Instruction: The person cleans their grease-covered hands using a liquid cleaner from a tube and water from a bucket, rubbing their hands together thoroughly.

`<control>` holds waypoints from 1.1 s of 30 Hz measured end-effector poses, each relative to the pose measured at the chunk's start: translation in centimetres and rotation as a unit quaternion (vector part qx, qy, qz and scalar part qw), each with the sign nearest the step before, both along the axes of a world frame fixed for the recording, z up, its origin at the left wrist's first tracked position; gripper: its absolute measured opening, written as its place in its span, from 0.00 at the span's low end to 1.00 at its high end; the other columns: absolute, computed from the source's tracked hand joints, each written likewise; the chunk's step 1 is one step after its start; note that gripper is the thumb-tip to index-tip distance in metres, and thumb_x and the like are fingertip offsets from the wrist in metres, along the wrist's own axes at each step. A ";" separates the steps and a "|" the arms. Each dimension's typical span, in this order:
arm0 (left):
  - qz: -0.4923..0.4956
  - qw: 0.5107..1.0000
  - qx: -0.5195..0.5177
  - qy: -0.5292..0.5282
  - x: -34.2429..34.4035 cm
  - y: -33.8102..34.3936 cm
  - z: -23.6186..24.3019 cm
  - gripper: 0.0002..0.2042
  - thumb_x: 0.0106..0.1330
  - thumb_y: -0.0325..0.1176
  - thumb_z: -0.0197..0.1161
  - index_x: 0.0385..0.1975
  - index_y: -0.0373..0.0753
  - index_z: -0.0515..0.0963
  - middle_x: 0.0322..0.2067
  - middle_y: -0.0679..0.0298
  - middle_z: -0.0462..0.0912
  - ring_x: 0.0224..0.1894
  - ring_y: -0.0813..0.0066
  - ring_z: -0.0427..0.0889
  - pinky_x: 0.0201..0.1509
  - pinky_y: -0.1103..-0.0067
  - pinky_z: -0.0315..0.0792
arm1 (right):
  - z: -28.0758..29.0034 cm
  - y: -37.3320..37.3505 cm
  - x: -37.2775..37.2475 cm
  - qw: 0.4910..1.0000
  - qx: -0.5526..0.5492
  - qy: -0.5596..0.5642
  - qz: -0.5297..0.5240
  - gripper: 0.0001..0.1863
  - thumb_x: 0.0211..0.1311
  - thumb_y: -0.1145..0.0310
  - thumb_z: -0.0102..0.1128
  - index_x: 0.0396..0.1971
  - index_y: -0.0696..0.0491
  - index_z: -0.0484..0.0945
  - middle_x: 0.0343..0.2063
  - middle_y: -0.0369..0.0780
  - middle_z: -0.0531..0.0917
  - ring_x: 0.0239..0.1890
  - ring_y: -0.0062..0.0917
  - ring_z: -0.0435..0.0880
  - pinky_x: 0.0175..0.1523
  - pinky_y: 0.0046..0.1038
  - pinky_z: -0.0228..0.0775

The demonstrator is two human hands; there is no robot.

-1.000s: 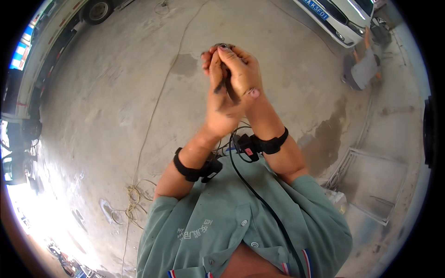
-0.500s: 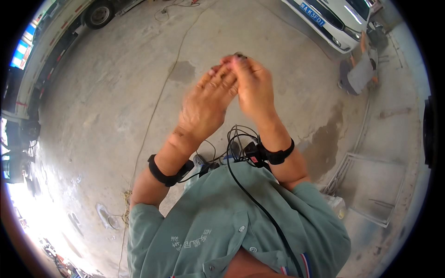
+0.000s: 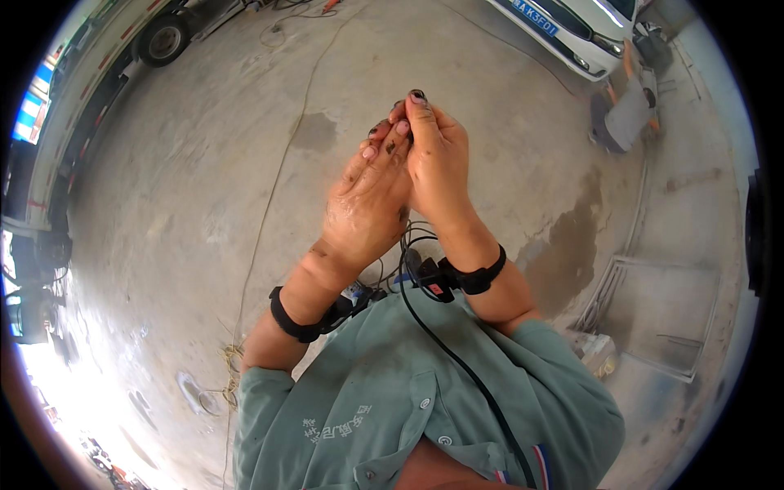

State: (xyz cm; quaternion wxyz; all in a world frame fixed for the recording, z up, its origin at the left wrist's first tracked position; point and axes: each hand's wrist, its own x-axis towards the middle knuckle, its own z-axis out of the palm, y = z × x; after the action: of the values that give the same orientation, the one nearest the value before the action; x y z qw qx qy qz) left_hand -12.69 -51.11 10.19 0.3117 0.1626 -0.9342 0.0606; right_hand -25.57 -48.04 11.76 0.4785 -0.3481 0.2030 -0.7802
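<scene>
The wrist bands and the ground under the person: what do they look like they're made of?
The wrist bands look like matte black elastic or rubbery strap, snug around both wrists; which one is unclear. The ground looks like bare concrete: grey, rough, with dark stains.

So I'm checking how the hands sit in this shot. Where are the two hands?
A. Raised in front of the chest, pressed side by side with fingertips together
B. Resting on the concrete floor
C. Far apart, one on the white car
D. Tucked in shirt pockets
A: the left hand and the right hand are raised side by side, fingertips meeting above the green shirt.
</scene>
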 end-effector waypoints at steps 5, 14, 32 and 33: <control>-0.004 1.000 0.020 0.023 0.0 -0.5 0.9 0.34 0.53 0.31 0.61 0.64 0.33 0.64 0.67 0.51 0.60 0.73 0.56 0.52 0.73 0.60 0.46 | 3.5 0.4 2.1 0.998 0.046 -0.022 -0.036 0.10 0.70 0.73 0.50 0.41 0.65 0.74 0.34 0.46 0.82 0.37 0.30 0.83 0.46 0.29 0.78; 0.019 0.998 0.060 -0.009 -1.0 0.3 0.0 0.40 0.53 0.35 0.62 0.69 0.33 0.57 0.71 0.49 0.52 0.75 0.54 0.45 0.74 0.59 0.38 | 2.8 0.4 0.8 0.990 0.109 0.068 -0.057 0.20 0.74 0.60 0.47 0.47 0.64 0.73 0.39 0.48 0.81 0.44 0.33 0.82 0.50 0.32 0.77; 0.023 1.000 0.017 0.009 -2.7 -0.4 0.4 0.39 0.51 0.29 0.61 0.68 0.39 0.60 0.71 0.47 0.51 0.74 0.47 0.47 0.74 0.57 0.40 | 1.2 0.0 -2.3 0.983 -0.024 -0.056 0.172 0.28 0.73 0.54 0.42 0.58 0.66 0.66 0.55 0.51 0.74 0.61 0.40 0.71 0.68 0.39 0.62; 0.000 0.999 0.029 0.025 -2.7 -0.8 0.7 0.39 0.50 0.29 0.61 0.68 0.40 0.60 0.71 0.47 0.51 0.74 0.47 0.47 0.74 0.57 0.40 | 1.6 0.1 -2.1 0.981 -0.019 -0.091 0.168 0.27 0.74 0.56 0.41 0.59 0.65 0.65 0.56 0.50 0.74 0.61 0.40 0.72 0.66 0.38 0.63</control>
State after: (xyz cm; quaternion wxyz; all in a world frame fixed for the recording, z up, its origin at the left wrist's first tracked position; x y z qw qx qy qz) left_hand -15.37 -51.93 10.91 0.3304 0.1734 -0.9273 0.0291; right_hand -27.64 -47.91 13.37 0.6128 -0.3135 0.0824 -0.7207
